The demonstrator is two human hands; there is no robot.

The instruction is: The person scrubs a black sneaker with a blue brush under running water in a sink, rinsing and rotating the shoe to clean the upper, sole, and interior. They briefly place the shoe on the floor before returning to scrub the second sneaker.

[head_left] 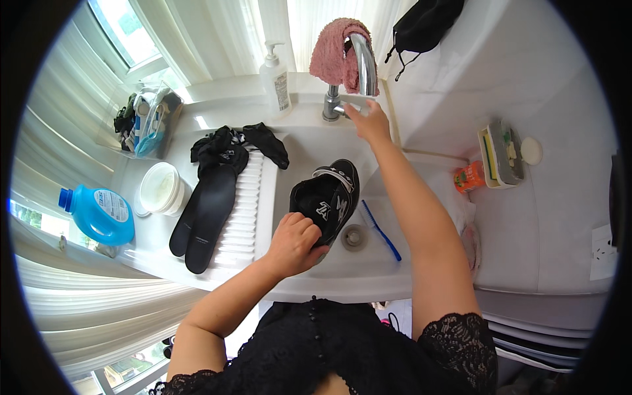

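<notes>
A black low-top shoe (341,187) with white lettering is tilted over the white sink basin (375,270), its toe pointing to the tap. My left hand (293,243) grips the heel, thumb outside and fingers over the collar. Beyond the shoe, my right hand (370,124) reaches to the chrome tap (331,105), its thumb and fingers at the small handle; the exact contact is hard to see. A pink towel (334,56) is draped over the tap's curved spout. To the right of the shoe lies a blue brush (382,232), near the drain (354,238).
On the left, black insoles (210,220) and dark cloth (227,146) lie on the ribbed washboard (247,210). Nearby stand a white tub (161,187), a blue detergent bottle (105,214), a clear box (148,122) and a pump bottle (275,82). A wall holder (503,155) hangs right.
</notes>
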